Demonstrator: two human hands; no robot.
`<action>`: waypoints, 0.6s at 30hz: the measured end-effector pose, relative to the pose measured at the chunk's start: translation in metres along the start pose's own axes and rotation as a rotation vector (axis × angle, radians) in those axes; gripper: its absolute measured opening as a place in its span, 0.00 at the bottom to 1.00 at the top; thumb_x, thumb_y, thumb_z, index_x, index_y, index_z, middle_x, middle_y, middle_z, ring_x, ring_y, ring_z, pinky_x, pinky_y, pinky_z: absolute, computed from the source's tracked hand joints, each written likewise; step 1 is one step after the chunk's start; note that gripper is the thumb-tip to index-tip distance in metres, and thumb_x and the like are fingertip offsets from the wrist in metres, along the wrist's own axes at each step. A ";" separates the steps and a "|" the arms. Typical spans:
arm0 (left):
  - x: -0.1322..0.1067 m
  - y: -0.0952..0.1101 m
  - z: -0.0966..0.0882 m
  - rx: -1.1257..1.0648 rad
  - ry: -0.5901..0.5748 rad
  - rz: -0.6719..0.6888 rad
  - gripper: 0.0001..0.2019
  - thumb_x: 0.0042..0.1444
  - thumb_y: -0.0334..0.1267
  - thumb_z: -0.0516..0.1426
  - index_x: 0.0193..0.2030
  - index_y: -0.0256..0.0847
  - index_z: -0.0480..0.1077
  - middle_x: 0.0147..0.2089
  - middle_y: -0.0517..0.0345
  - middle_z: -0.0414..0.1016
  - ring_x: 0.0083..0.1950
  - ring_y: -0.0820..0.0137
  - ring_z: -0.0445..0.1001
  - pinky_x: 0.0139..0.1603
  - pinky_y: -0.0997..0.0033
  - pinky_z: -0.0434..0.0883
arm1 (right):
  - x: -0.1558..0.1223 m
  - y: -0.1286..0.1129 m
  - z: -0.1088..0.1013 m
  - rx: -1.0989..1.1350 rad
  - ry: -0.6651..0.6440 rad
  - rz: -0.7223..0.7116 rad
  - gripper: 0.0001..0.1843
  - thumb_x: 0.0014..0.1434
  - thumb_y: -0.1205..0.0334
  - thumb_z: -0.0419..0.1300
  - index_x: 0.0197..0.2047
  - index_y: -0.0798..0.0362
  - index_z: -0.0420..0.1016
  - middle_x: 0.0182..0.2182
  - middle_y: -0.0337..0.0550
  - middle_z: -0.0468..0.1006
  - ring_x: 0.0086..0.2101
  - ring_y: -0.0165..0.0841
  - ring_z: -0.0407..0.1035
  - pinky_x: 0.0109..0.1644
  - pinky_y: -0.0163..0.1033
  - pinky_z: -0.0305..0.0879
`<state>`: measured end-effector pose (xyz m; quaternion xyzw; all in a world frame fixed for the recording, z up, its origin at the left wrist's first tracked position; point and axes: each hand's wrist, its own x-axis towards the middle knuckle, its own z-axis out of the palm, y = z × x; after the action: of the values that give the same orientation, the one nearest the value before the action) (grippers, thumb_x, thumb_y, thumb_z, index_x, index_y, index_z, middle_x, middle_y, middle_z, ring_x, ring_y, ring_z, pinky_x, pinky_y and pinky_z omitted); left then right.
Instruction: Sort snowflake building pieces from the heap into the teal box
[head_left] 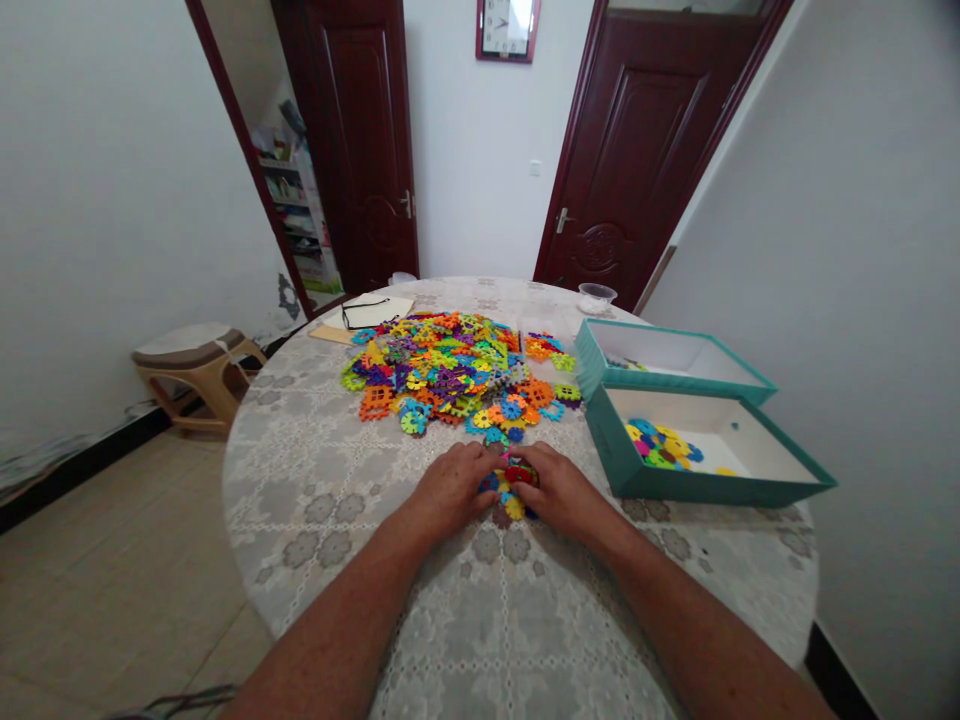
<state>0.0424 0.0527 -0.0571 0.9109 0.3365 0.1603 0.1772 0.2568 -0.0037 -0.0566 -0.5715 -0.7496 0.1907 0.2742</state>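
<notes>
the left hand (450,490) and the right hand (562,490) are close together on a small clump of plastic pieces (510,490), right in front of the person, on the lace cloth of the round worktop (315,520). both grips are narrow, with the fingers curled over the clump, and they seem to be pressing the pieces together. just past the hands lies a big heap of bright pieces (442,370). to the right sit two teal boxes, and the nearer box (720,487) holds some colored pieces (660,445). far back are two dark doors (637,150).
</notes>
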 end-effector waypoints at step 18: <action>0.004 0.000 0.009 -0.082 0.066 -0.009 0.20 0.63 0.34 0.59 0.61 0.49 0.70 0.54 0.52 0.77 0.56 0.59 0.73 0.58 0.59 0.71 | 0.005 -0.003 0.000 -0.175 0.023 0.004 0.04 0.62 0.69 0.59 0.36 0.51 0.72 0.34 0.42 0.75 0.36 0.36 0.68 0.42 0.38 0.60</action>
<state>0.0485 0.0538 -0.0641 0.8955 0.3394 0.2030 0.2042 0.2537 0.0003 -0.0540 -0.5970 -0.7591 0.1183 0.2311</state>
